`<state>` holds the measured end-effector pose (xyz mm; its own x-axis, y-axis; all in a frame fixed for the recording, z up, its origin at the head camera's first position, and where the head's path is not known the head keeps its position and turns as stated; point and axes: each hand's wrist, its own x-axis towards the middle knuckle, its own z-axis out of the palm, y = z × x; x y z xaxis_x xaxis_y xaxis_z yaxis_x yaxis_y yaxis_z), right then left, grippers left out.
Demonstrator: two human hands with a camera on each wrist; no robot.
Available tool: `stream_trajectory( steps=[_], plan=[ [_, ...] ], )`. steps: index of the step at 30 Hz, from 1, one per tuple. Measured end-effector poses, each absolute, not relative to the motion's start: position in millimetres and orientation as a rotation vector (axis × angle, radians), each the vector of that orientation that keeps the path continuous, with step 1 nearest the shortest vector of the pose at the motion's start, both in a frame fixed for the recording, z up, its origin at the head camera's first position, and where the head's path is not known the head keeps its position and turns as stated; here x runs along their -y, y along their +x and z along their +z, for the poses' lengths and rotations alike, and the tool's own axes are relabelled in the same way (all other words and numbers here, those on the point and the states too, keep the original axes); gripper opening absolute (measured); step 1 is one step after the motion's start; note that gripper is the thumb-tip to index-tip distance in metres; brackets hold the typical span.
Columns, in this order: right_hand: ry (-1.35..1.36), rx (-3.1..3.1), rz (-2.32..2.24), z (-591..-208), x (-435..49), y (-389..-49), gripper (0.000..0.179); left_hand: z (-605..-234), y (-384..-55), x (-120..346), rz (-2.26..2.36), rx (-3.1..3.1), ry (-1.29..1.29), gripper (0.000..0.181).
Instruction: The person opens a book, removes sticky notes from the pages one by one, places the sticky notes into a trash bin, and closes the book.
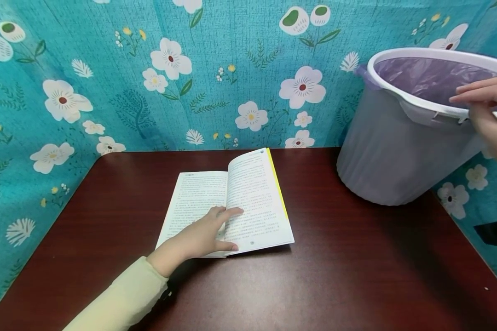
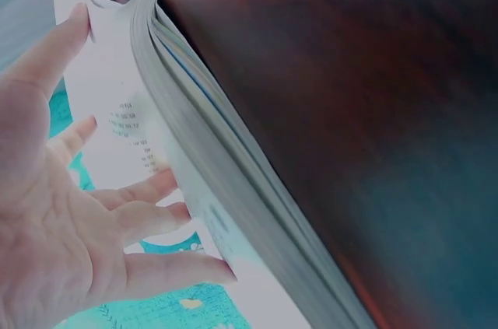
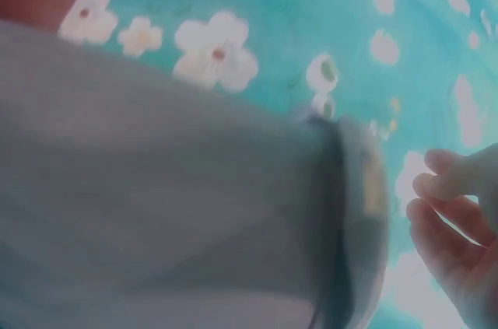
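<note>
An open book with printed pages lies on the dark table, a yellow strip along its right edge. My left hand rests on it near the fold, fingers spread. In the left wrist view the thumb and fingertips touch the page, and the thick page block shows beside them. At the right stands a grey waste bin with a white rim and a purple liner bag. My right hand hovers over the bin's rim, fingers loosely bent, nothing visible between them. The right wrist view shows those fingers just beyond the rim.
A teal flowered cloth hangs behind the dark red-brown table and along both sides. Near the table's right edge a small black and yellow item shows against the cloth.
</note>
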<state>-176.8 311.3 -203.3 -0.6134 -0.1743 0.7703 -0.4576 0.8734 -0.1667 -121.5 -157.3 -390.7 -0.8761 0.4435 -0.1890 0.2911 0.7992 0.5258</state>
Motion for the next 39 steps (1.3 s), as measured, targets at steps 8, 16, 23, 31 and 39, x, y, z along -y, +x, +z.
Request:
stream_trajectory(
  steps=[8, 16, 23, 31, 39],
  plan=[
    [0.685, 2.179, 0.420, -204, -280, -160, 0.017, -388, -126, 170, 0.841, -2.574, 0.611, 0.084],
    [0.897, 2.169, 0.416, -213, -261, -151, 0.038, -372, -131, 203, 1.128, -2.474, 0.656, 0.048],
    [1.022, 2.098, 0.562, -232, -237, -168, 0.021, -341, -135, 237, 1.471, -2.454, 0.277, 0.053],
    [1.150, 2.131, 0.550, -236, -204, -180, 0.030, -311, -147, 270, 1.401, -2.536, 0.119, 0.063],
    [1.160, 2.346, 0.650, -256, -170, -189, 0.028, -324, -163, 278, 1.068, -2.614, 0.078, 0.075]
  ],
)
